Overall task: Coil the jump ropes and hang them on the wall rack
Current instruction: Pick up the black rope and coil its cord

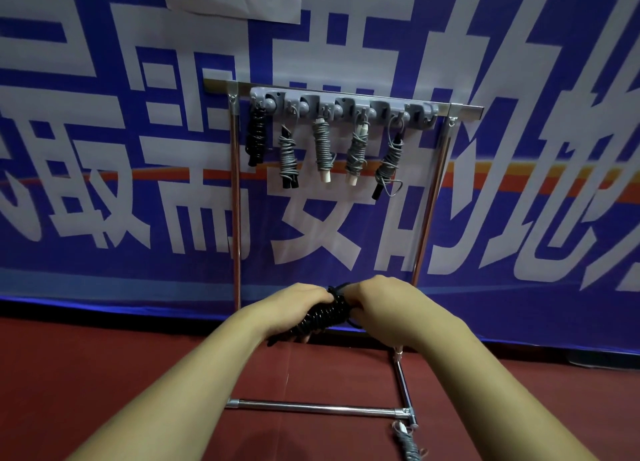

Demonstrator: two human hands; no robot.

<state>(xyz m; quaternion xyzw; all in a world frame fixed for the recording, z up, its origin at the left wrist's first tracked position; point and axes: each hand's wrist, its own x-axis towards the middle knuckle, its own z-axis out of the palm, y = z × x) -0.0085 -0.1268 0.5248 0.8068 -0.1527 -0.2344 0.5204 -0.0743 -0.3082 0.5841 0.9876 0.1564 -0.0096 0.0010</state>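
While the left hand [294, 310] grips the coiled black rope [320, 318] and the right hand [381, 304] pinches its end, apparently tucking it, next comes lifting it to the rack [391, 108], where five ropes [322, 148] hang.

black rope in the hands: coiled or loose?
Coiled: the black rope shows tight wound loops, gripped between the left hand and right hand; not yet on the rack.
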